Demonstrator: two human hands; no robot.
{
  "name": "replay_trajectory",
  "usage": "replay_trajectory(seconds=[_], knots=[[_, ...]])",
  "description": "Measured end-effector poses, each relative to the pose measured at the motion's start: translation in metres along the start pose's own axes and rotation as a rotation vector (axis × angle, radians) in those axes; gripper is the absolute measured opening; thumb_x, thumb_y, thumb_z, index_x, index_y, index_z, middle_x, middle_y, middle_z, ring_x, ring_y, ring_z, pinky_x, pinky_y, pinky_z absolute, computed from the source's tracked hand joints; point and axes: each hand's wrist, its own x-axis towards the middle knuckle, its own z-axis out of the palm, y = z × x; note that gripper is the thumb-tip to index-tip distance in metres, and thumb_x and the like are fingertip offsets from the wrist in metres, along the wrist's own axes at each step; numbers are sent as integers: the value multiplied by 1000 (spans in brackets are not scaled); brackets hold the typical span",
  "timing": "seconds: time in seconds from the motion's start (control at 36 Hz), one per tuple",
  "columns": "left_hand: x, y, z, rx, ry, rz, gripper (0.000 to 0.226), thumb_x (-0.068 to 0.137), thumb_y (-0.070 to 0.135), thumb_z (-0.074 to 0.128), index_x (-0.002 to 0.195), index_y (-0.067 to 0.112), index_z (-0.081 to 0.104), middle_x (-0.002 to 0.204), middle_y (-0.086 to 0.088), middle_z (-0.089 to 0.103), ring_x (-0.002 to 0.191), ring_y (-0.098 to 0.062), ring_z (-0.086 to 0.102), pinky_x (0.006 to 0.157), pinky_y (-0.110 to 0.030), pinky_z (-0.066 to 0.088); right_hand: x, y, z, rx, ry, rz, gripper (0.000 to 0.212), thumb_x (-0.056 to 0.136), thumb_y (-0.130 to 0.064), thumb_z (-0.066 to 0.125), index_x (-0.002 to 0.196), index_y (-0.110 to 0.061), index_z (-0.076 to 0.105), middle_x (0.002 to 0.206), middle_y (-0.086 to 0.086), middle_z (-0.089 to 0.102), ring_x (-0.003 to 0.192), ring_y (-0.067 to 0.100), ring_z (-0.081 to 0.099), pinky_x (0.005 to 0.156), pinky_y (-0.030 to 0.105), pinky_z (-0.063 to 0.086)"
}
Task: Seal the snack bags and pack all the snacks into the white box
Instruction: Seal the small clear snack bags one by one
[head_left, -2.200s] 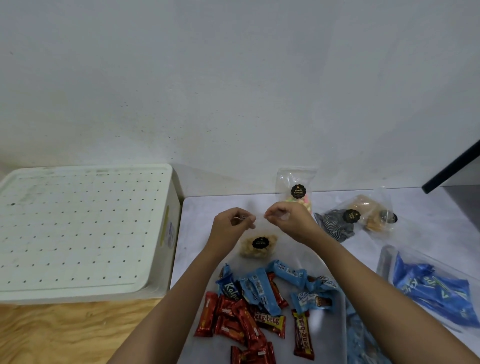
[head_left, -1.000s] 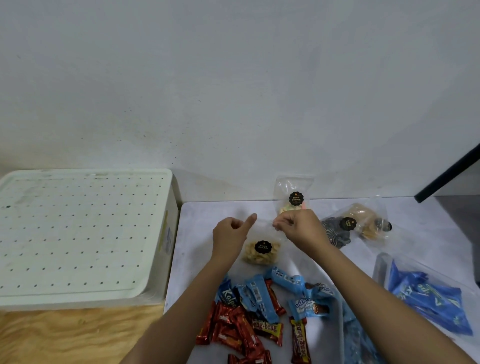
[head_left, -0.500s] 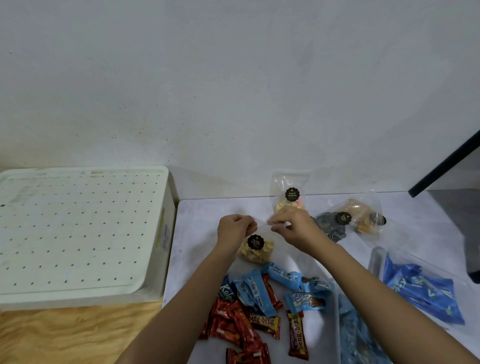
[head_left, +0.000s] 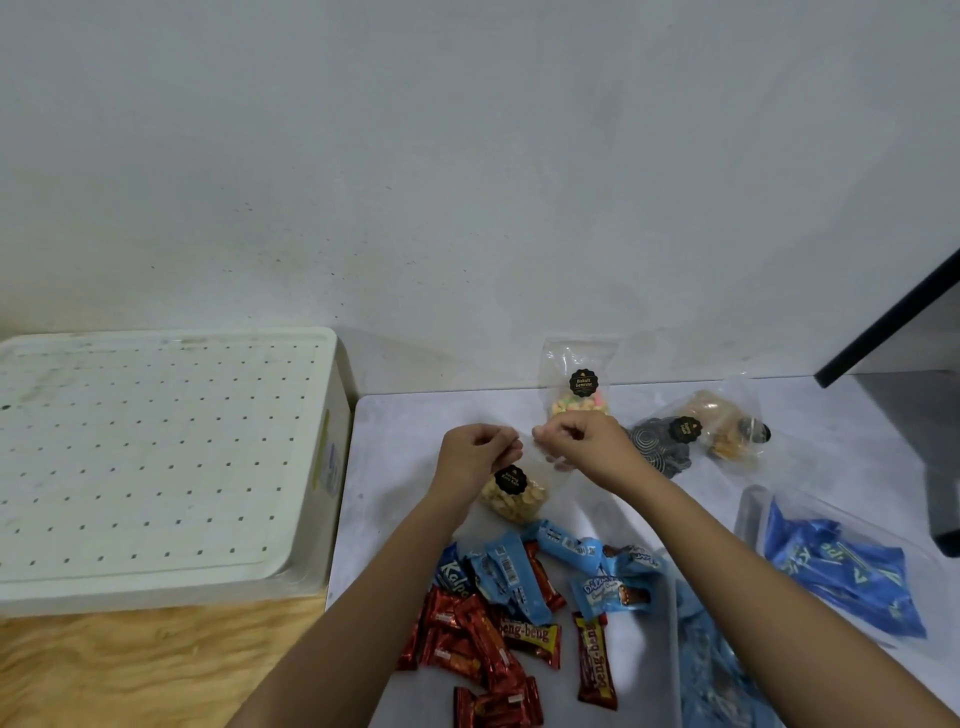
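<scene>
Your left hand: pinched shut on the top edge of the clear peanut bag.
Your right hand: pinching the same edge, just beside your left.
Peanut bag: hanging from your fingers above the table.
White box: lid on, left of the table.
Chocolate bars: scattered nearest you.

Soft, even, dimmish indoor light; faint shadows; wide-angle bending at edges; mild softness.
</scene>
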Motion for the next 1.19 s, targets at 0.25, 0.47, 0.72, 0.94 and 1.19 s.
replay_trajectory(seconds=[0.25, 0.47, 0.72, 0.94, 1.19], knots=[[-4, 1, -7, 48, -74, 15, 18, 89, 3, 57, 100, -10, 63, 79, -11, 67, 62, -5, 67, 68, -14, 55, 3, -5, -3, -67, -42, -14, 16, 84, -14, 67, 83, 2, 71, 68, 13, 64, 60, 11, 57, 56, 17, 51], [-6, 4, -5, 219, -99, 73, 17, 87, 4, 61, 97, -10, 64, 76, -8, 66, 64, -5, 66, 68, -14, 55, 7, -12, -3, -247, -28, 17, 18, 78, -3, 59, 65, 7, 65, 57, 6, 61, 53, 12, 55, 58, 29, 53], [-2, -2, -3, 357, -26, 122, 8, 87, 7, 62, 81, 3, 65, 71, -2, 65, 67, -11, 65, 73, -19, 55, 8, -3, 1, -122, 1, 147, 14, 85, -1, 58, 87, 2, 71, 68, -6, 61, 60, 0, 53, 46, 0, 38], [0, -4, -2, 365, -17, 129, 10, 88, 7, 61, 78, 8, 65, 69, 0, 65, 66, -9, 64, 67, -13, 53, 8, 2, 6, -98, 95, 163, 19, 86, 3, 54, 91, 2, 72, 78, 7, 64, 60, 5, 51, 43, 0, 37], [6, -5, -9, 381, 68, 202, 19, 84, 8, 62, 68, 19, 64, 70, -2, 67, 73, -20, 67, 76, -30, 56, 2, 7, 4, -205, -24, -43, 27, 82, -22, 70, 106, -12, 64, 96, -1, 62, 80, 6, 52, 64, 7, 41]])
